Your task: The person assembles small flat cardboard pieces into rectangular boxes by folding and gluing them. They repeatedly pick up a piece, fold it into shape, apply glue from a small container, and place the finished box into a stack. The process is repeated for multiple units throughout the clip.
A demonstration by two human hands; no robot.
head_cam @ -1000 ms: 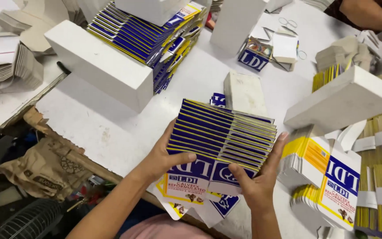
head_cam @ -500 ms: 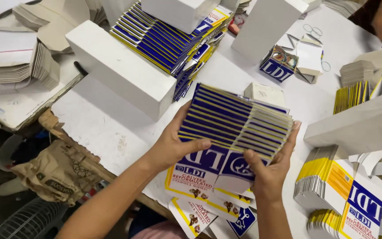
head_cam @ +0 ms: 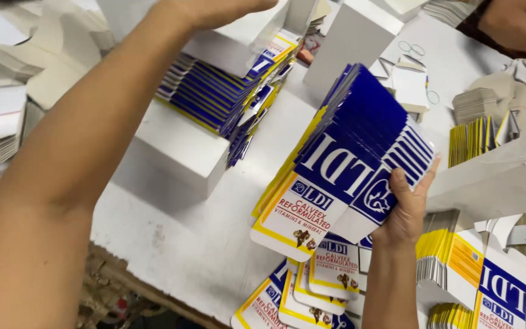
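Our right hand (head_cam: 406,210) sits right of centre in the frame, its fingers (head_cam: 400,190) wrapped over the lower right edge of a thick stack of flat cartons (head_cam: 351,161), blue, white and yellow, which it holds tilted up above the table (head_cam: 202,250). The thumb is behind the stack, so we cannot see it. Our left hand (head_cam: 214,9) is at the top edge of the frame, its forearm running down the left side; the fingers are cut off by the frame, so we cannot tell whether they are spread or closed, though the hand lies on a white block (head_cam: 238,42).

Under that block, in the upper middle, is a fanned pile of the same cartons (head_cam: 220,97), resting on another white block (head_cam: 178,152). Below the held stack, at the bottom centre, loose cartons (head_cam: 312,286) lie overlapping on the table. More bundles (head_cam: 458,262) stand at the lower right. A second person's arm (head_cam: 512,27) shows in the upper right corner.
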